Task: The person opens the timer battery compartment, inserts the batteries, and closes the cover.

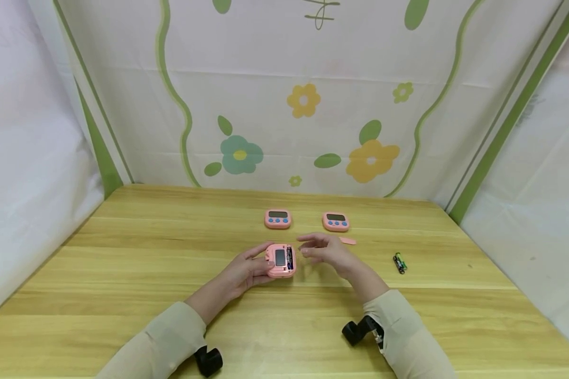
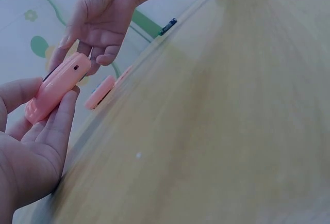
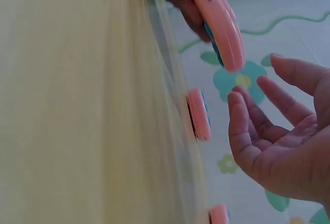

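Observation:
My left hand [image 1: 246, 271] grips a pink digital timer [image 1: 276, 270] by its left side, with its back turned up. A dark battery [image 1: 290, 258] lies in the uncovered slot along the timer's right part. Just right of the timer is my right hand [image 1: 326, 252], its fingers apart and loosely bent with nothing between them. In the right wrist view the right hand [image 3: 289, 136] shows a gap between its fingertips and the timer [image 3: 223, 25]. The left wrist view shows the left thumb and fingers on opposite faces of the timer [image 2: 59, 87].
Two more pink timers, one at the left [image 1: 277, 219] and one at the right [image 1: 335, 221], lie screen up farther back. A pink battery cover [image 1: 347, 241] is beside the right hand. Small green-and-black batteries [image 1: 400, 262] lie to the right. A patterned cloth [image 1: 265, 63] hangs behind the table.

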`<action>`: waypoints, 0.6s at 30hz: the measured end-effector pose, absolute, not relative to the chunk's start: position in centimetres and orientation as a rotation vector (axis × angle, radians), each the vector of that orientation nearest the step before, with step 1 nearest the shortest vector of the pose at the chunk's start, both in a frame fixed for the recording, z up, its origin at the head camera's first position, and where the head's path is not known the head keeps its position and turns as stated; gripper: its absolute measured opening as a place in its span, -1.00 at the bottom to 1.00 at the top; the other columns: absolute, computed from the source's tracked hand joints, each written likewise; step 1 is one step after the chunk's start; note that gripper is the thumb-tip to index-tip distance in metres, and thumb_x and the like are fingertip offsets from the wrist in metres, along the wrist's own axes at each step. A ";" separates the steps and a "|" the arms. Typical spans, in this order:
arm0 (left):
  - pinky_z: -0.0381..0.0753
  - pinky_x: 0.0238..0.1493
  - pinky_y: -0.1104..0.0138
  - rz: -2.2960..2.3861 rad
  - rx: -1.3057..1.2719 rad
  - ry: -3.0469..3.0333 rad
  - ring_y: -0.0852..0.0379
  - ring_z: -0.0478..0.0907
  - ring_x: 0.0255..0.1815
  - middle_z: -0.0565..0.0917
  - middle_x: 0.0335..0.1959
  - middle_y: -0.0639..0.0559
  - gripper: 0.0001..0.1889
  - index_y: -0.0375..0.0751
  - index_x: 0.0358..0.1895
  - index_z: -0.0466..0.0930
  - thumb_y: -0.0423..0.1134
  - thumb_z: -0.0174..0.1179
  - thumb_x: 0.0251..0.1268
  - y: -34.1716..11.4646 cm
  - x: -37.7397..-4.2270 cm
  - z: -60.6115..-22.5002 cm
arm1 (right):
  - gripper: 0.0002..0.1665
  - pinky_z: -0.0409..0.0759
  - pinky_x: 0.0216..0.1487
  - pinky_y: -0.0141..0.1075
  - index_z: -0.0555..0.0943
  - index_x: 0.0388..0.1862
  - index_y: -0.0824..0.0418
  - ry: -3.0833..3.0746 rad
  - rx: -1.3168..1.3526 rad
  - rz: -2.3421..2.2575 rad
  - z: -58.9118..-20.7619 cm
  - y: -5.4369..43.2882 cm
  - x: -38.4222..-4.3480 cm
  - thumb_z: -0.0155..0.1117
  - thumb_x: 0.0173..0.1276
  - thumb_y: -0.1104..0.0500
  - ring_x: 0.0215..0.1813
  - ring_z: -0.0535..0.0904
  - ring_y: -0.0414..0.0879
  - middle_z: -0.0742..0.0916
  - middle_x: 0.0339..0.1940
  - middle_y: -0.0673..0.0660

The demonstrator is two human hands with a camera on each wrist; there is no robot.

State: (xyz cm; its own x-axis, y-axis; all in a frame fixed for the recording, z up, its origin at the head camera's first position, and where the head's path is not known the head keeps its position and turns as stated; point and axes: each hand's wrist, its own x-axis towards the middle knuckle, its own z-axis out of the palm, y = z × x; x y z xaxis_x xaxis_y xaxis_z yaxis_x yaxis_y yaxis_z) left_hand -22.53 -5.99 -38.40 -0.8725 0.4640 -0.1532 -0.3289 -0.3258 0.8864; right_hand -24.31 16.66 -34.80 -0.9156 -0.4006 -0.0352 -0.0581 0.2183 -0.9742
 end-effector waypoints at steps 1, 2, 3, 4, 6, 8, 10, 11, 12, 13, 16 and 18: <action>0.47 -0.12 0.14 2.218 0.170 1.435 -0.02 0.53 -0.24 0.46 -0.06 -0.28 -0.35 -0.20 0.28 0.10 -0.50 0.06 0.05 -6.0 -22.5 -38.4 | -0.50 0.45 -0.10 -0.03 0.40 0.06 0.40 2.239 -0.433 -1.750 -34.6 17.0 -24.4 0.19 0.15 0.23 -0.13 0.48 0.00 0.57 -0.15 0.23; 0.47 -0.11 0.14 2.217 0.172 1.436 -0.01 0.53 -0.24 0.47 -0.06 -0.28 -0.35 -0.20 0.28 0.10 -0.49 0.06 0.06 -6.0 -22.5 -38.4 | -0.50 0.46 -0.10 -0.04 0.41 0.05 0.40 2.267 -0.433 -1.741 -34.5 17.3 -24.5 0.20 0.15 0.21 -0.14 0.49 -0.02 0.57 -0.14 0.22; 0.47 -0.11 0.14 2.219 0.171 1.435 0.00 0.53 -0.25 0.47 -0.07 -0.27 -0.35 -0.20 0.28 0.10 -0.50 0.06 0.06 -6.0 -22.5 -38.4 | -0.51 0.46 -0.11 -0.05 0.42 0.04 0.39 2.288 -0.427 -1.742 -34.3 17.6 -24.7 0.20 0.14 0.20 -0.16 0.49 -0.04 0.57 -0.15 0.21; 0.47 -0.11 0.14 2.218 0.172 1.434 0.01 0.54 -0.26 0.47 -0.07 -0.27 -0.35 -0.21 0.28 0.09 -0.49 0.06 0.06 -6.1 -22.5 -38.4 | -0.51 0.46 -0.11 -0.06 0.42 0.04 0.39 2.301 -0.428 -1.746 -34.2 17.9 -24.8 0.21 0.14 0.20 -0.16 0.50 -0.04 0.58 -0.15 0.21; 0.47 -0.11 0.14 2.216 0.180 1.433 0.02 0.54 -0.28 0.47 -0.07 -0.26 -0.35 -0.21 0.28 0.09 -0.49 0.07 0.06 -6.1 -22.5 -38.4 | -0.52 0.48 -0.13 -0.08 0.43 0.02 0.40 2.319 -0.420 -1.763 -34.1 18.7 -25.0 0.21 0.14 0.21 -0.17 0.51 -0.04 0.58 -0.16 0.20; 0.47 -0.11 0.15 2.211 0.194 1.434 0.03 0.54 -0.27 0.46 -0.06 -0.26 -0.35 -0.22 0.29 0.09 -0.48 0.07 0.07 -6.1 -22.5 -38.4 | -0.53 0.48 -0.13 -0.10 0.43 0.02 0.40 2.334 -0.401 -1.786 -34.0 19.5 -25.3 0.21 0.14 0.21 -0.15 0.50 0.01 0.58 -0.16 0.20; 0.48 -0.12 0.15 2.210 0.198 1.435 0.03 0.54 -0.27 0.46 -0.06 -0.26 -0.36 -0.22 0.28 0.09 -0.48 0.07 0.07 -6.1 -22.5 -38.4 | -0.54 0.48 -0.13 -0.10 0.42 0.03 0.43 2.354 -0.370 -1.813 -33.9 20.2 -25.4 0.19 0.16 0.24 -0.17 0.51 -0.02 0.58 -0.17 0.21; 0.48 -0.12 0.16 2.210 0.201 1.435 0.03 0.54 -0.27 0.46 -0.06 -0.27 -0.36 -0.22 0.28 0.09 -0.48 0.06 0.07 -6.1 -22.5 -38.4 | -0.54 0.48 -0.13 -0.10 0.41 0.03 0.44 2.364 -0.348 -1.825 -33.9 20.6 -25.5 0.18 0.17 0.24 -0.17 0.51 -0.02 0.58 -0.15 0.24; 0.48 -0.13 0.16 2.211 0.201 1.436 0.03 0.54 -0.28 0.46 -0.06 -0.26 -0.36 -0.22 0.28 0.09 -0.48 0.06 0.08 -6.1 -22.5 -38.4 | -0.53 0.47 -0.12 -0.10 0.40 0.04 0.45 2.378 -0.332 -1.830 -34.0 21.0 -25.7 0.17 0.17 0.24 -0.17 0.50 -0.03 0.56 -0.12 0.26; 0.49 -0.13 0.16 2.210 0.201 1.436 0.03 0.54 -0.28 0.46 -0.06 -0.27 -0.36 -0.22 0.28 0.09 -0.48 0.06 0.08 -6.1 -22.5 -38.4 | -0.51 0.45 -0.09 -0.07 0.38 0.05 0.46 2.391 -0.312 -1.836 -34.1 21.4 -25.8 0.17 0.17 0.25 -0.16 0.50 -0.02 0.54 -0.09 0.28; 0.49 -0.14 0.17 2.209 0.212 1.436 0.03 0.54 -0.28 0.46 -0.06 -0.27 -0.36 -0.24 0.29 0.08 -0.48 0.06 0.08 -6.1 -22.5 -38.4 | -0.48 0.40 -0.03 -0.03 0.36 0.08 0.46 2.421 -0.238 -1.839 -34.5 22.5 -26.2 0.17 0.18 0.23 -0.15 0.50 -0.06 0.47 0.01 0.35; 0.49 -0.13 0.16 2.208 0.217 1.432 0.02 0.54 -0.27 0.44 -0.03 -0.29 -0.35 -0.24 0.29 0.07 -0.49 0.06 0.08 -6.1 -22.5 -38.4 | -0.45 0.39 -0.01 -0.03 0.35 0.10 0.44 2.444 -0.198 -1.834 -35.1 23.4 -26.6 0.18 0.17 0.20 -0.12 0.48 -0.08 0.43 0.06 0.34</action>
State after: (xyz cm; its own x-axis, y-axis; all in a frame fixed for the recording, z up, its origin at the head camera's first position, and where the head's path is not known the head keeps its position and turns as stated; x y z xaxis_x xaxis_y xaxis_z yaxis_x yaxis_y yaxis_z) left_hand -22.45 -6.08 -38.41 -0.8644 0.4854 -0.1314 -0.3179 -0.3251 0.8906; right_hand -26.56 23.40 -35.08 -0.9885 -0.1507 0.0139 -0.0556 0.2757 -0.9596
